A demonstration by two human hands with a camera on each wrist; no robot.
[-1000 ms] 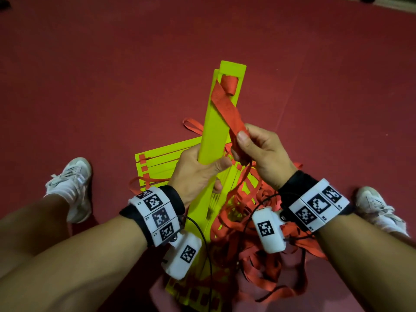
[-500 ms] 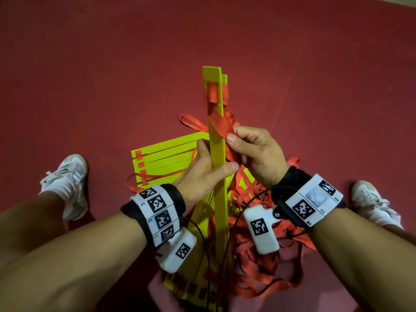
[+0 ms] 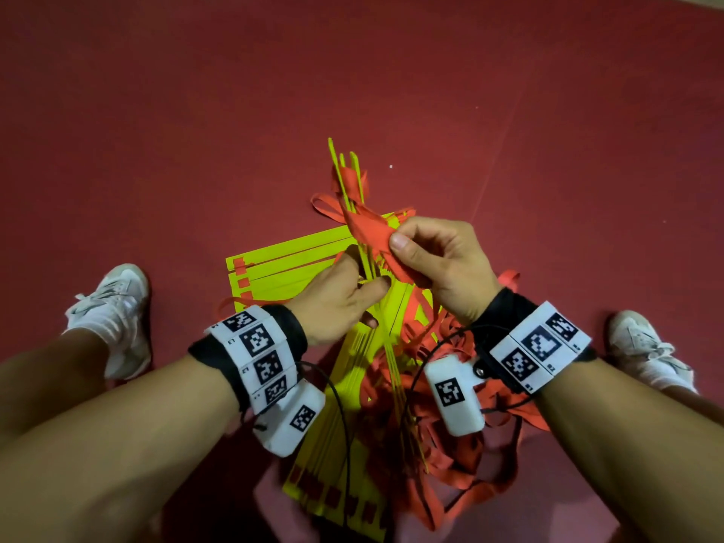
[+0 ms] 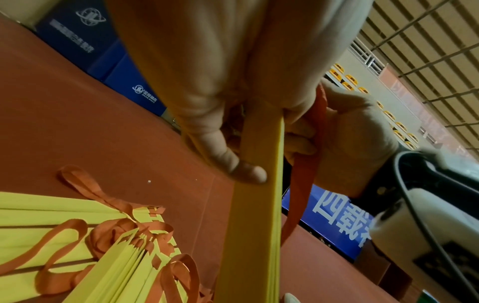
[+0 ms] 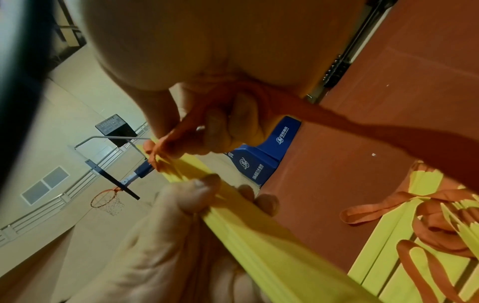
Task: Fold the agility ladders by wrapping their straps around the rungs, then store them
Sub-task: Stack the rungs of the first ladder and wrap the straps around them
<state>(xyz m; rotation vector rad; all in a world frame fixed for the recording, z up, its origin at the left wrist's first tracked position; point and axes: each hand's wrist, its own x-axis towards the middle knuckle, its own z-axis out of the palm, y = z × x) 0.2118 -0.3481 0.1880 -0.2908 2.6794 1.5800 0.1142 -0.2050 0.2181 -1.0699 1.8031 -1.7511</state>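
Shoe (image 3: 111, 315) in white stands on the red floor (image 3: 156, 131) at the far left, beside the person's bare leg. Next to it, flat yellow rungs (image 3: 282, 264) lie fanned on the floor, red squares of strap showing at their left ends. The left hand (image 3: 337, 299) has its grip closed on a bundle of yellow rungs (image 3: 391, 358) turned edge-on and raised off the floor (thumb pressed on one flat face, fingers behind, as the left wrist view shows (image 4: 256, 205)). The bundle's far tips point away from the person, with red strap looped through them. Just right of the bundle, the right hand (image 3: 442, 264) pinches a red strap (image 3: 372, 233) between thumb and curled fingers, the strap crossing the rungs' upper part. Below both wrists a loose tangle of red straps (image 3: 450, 456) lies heaped on the floor over more yellow rungs. A second white shoe (image 3: 642, 346) stands at the far right.
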